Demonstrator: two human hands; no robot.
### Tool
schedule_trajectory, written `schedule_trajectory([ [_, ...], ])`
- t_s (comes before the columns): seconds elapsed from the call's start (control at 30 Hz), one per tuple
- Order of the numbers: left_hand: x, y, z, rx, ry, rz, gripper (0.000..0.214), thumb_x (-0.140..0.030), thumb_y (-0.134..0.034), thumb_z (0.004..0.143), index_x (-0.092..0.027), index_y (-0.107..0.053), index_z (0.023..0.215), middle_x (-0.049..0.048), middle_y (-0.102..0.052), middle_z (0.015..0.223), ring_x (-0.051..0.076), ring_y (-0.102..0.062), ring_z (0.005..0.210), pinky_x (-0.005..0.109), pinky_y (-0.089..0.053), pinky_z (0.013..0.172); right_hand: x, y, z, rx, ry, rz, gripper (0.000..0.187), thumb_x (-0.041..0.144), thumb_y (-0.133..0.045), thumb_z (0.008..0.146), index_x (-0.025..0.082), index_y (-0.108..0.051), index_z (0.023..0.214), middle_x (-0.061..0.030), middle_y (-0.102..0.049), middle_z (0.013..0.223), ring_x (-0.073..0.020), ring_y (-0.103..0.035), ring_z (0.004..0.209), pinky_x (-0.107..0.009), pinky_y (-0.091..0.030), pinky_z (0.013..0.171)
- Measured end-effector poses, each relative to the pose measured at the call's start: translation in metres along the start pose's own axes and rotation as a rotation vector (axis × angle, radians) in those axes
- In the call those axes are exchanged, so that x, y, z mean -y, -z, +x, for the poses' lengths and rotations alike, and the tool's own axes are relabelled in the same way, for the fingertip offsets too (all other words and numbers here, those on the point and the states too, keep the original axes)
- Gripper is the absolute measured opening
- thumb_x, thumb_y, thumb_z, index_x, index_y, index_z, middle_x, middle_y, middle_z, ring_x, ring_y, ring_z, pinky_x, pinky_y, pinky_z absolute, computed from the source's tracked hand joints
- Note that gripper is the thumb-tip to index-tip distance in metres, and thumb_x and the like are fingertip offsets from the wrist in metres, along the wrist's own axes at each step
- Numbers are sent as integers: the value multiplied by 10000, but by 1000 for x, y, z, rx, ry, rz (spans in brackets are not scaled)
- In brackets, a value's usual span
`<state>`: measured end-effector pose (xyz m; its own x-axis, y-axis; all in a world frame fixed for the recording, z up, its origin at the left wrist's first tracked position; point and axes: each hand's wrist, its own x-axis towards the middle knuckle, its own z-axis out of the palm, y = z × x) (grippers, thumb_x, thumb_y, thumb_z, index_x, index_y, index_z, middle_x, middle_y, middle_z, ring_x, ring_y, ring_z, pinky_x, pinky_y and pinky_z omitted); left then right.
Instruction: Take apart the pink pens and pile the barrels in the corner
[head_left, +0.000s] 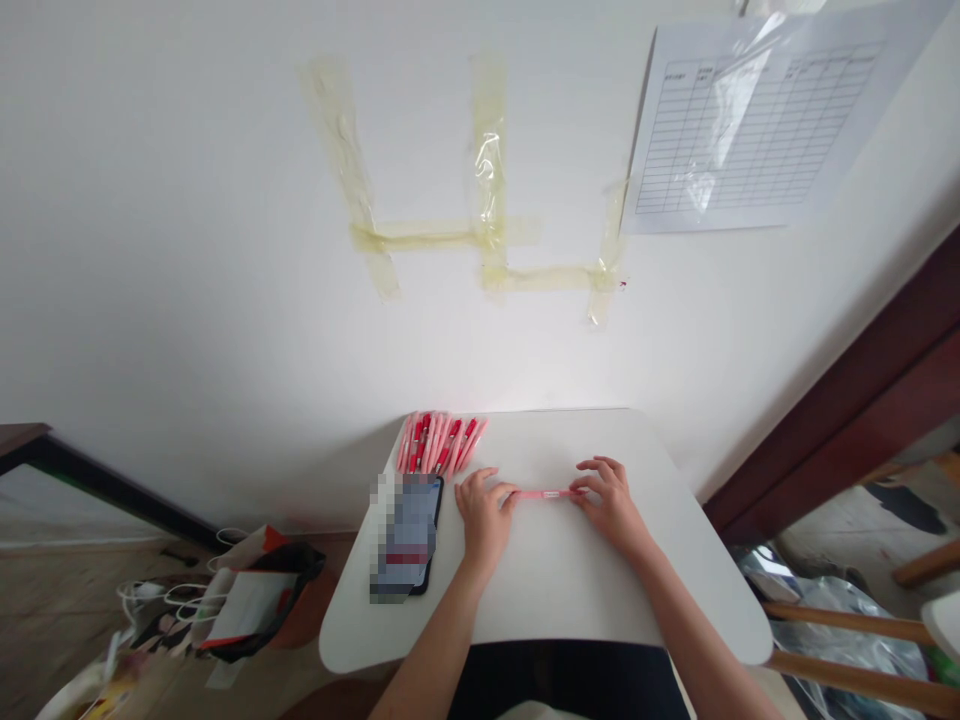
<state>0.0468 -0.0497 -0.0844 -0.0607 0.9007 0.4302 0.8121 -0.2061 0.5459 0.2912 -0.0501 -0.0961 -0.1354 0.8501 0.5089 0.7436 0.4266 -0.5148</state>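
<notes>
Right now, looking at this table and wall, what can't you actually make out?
- The phone screen, head view: blurred out.
- The pink pen ends, head view: hidden under fingers of the left hand and right hand.
- The sheet on the wall, head view: print too small, glare over it, top cut off by the frame edge.
- The pile of pens, head view: too small to count.

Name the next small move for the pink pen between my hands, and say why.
Likely pull its ends apart: the left hand and right hand each pinch one end of the pink pen, level over the table.
</notes>
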Motion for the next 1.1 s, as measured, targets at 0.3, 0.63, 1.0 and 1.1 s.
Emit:
schedule_trajectory([
  [0.3, 1, -1, -1, -16, -5, -9, 66, -245, -737, 807, -292, -782, 818, 63, -645, 1175, 292, -537, 1164, 590, -336, 1109, 1, 0, -1, 6, -17, -20, 189, 363, -600, 940, 290, -769, 979, -112, -620, 1228, -339, -429, 1289, -572, -478, 1031],
  [0.63, 2, -3, -1, -21, -6, 2, 75, -243, -720, 811, -289, -779, 817, 67, -652, 1170, 299, -541, 1161, 590, -336, 1100, -3, 0, -1, -2, -4, -1, 168, 315, -613, 911, 291, -710, 1046, -90, -629, 1237, -322, -468, 1269, -570, -487, 1007],
  [1.0, 2, -3, -2, -22, -21, -5, 92, -226, -715, 810, -288, -781, 823, 68, -647, 1155, 291, -536, 1150, 585, -346, 1103, -9, -5, -1, -14, -11, 6, 101, 335, -647, 893, 261, -715, 907, -100, -637, 1203, -325, -469, 1256, -562, -481, 1010],
  [1.1, 3, -3, -2, -13, -16, 0, 87, -223, -713, 810, -281, -778, 818, 68, -643, 1171, 293, -532, 1163, 588, -342, 1107, -8, -4, -2, 3, -15, 7, 136, 332, -657, 883, 273, -719, 989, -94, -626, 1226, -325, -462, 1262, -567, -475, 1017],
])
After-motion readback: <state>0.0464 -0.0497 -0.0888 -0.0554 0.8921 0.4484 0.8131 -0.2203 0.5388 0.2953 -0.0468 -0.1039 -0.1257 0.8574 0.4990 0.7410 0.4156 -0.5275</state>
